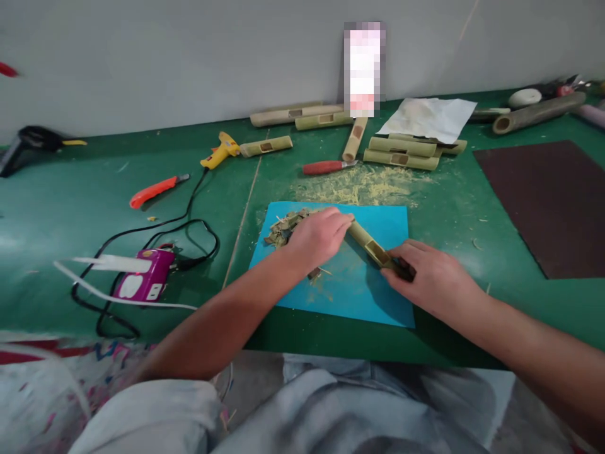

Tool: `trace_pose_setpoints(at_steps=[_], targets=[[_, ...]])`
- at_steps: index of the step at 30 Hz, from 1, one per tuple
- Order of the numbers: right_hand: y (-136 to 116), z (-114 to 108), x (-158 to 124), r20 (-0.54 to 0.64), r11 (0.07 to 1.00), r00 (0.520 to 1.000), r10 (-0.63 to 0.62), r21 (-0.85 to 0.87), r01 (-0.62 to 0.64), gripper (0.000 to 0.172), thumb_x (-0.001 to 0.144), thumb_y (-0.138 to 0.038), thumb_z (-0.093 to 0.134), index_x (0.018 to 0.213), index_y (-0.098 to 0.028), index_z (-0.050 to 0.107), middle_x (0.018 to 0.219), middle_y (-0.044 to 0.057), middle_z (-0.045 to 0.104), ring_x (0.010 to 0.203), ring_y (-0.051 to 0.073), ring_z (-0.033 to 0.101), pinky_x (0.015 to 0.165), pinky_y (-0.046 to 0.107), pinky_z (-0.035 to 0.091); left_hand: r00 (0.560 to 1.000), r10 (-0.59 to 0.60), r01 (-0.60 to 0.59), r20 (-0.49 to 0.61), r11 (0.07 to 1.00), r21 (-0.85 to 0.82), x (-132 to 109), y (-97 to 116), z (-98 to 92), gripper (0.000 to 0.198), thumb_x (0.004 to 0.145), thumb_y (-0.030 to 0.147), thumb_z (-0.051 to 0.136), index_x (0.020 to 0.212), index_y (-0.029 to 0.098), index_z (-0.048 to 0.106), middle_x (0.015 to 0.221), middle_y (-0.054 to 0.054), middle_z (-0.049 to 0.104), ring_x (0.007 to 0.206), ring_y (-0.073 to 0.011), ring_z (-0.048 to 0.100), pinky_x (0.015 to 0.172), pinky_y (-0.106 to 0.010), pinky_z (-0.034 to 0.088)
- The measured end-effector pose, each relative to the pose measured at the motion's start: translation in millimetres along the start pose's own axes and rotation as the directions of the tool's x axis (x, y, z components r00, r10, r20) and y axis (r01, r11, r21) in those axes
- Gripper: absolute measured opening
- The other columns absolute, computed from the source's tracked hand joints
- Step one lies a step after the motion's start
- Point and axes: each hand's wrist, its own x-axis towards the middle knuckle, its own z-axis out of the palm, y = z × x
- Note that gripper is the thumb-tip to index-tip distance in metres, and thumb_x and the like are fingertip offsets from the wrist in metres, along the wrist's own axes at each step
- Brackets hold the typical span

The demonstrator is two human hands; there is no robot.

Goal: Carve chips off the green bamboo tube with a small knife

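Note:
A bamboo tube (366,239) with a rectangular opening cut in its side slants over a blue sheet (340,306). My left hand (321,233) is closed at its upper end, with the fingertips on the rim. Around the lower end my right hand (420,271) grips the tube between thumb and fingers. Beside and partly behind my left hand lies a heap of bamboo chips (283,230) on the sheet.
Beyond the sheet are pale shavings (363,186), a red-handled knife (324,167) and more notched bamboo tubes (401,157). Leftward lie a yellow glue gun (221,151), an orange utility knife (154,192) and a purple power strip (151,274) with cords. A dark sheet (543,208) lies right.

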Motion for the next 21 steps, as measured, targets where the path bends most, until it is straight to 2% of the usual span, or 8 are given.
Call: trace_pose_setpoints(at_steps=[4,8,12,16,21], targets=[[-2.1,-1.2,0.5,0.044,1.0,0.999,0.009,0.015,-0.01,0.012,0.084,-0.031,0.058,0.087,-0.022,0.065,0.088,0.004,0.067,0.07,0.018,0.062,0.058,0.03,0.04,0.998,0.03,-0.027,0.064,0.999,-0.041,0.9,-1.9,-2.8,0.032,0.105,0.026,0.037,0.107,0.015,0.068,0.088,-0.007,0.067,0.083,-0.0168,0.066,0.072,-0.026,0.054],[-2.6,-0.4,0.2,0.036,0.999,0.999,0.029,0.016,-0.03,0.014,0.085,-0.033,0.058,0.089,-0.022,0.065,0.084,0.004,0.065,0.069,0.018,0.061,0.058,0.031,0.04,1.0,-0.001,0.001,0.007,1.0,-0.006,-0.3,-1.5,-4.4,0.031,0.105,0.026,0.039,0.106,0.013,0.068,0.09,-0.009,0.068,0.083,-0.0179,0.066,0.075,-0.029,0.055],[-3.1,-0.2,-0.2,0.067,0.999,0.997,0.032,0.019,-0.033,0.011,0.084,-0.031,0.06,0.088,-0.022,0.065,0.086,0.004,0.066,0.069,0.017,0.062,0.058,0.03,0.04,0.996,0.065,-0.063,0.068,0.998,-0.027,-2.6,1.6,-3.1,0.032,0.105,0.025,0.038,0.107,0.015,0.068,0.085,-0.007,0.066,0.078,-0.0162,0.065,0.071,-0.026,0.054],[-2.6,-0.2,0.0,0.032,0.999,0.999,0.039,0.007,-0.039,0.013,0.084,-0.032,0.059,0.089,-0.022,0.066,0.084,0.003,0.066,0.068,0.017,0.061,0.058,0.03,0.04,1.0,0.014,-0.014,-0.002,1.0,0.005,-1.1,-0.2,-3.3,0.031,0.105,0.026,0.04,0.105,0.013,0.068,0.088,-0.008,0.068,0.08,-0.0167,0.066,0.072,-0.027,0.055],[-2.0,-0.3,0.5,0.043,0.999,0.998,0.048,0.016,-0.049,0.012,0.083,-0.032,0.059,0.088,-0.022,0.065,0.084,0.003,0.065,0.067,0.017,0.06,0.057,0.03,0.039,0.999,0.046,-0.045,0.022,0.999,-0.025,0.6,-1.1,-5.0,0.031,0.106,0.026,0.039,0.109,0.012,0.067,0.09,-0.009,0.069,0.083,-0.0172,0.067,0.075,-0.027,0.055]])
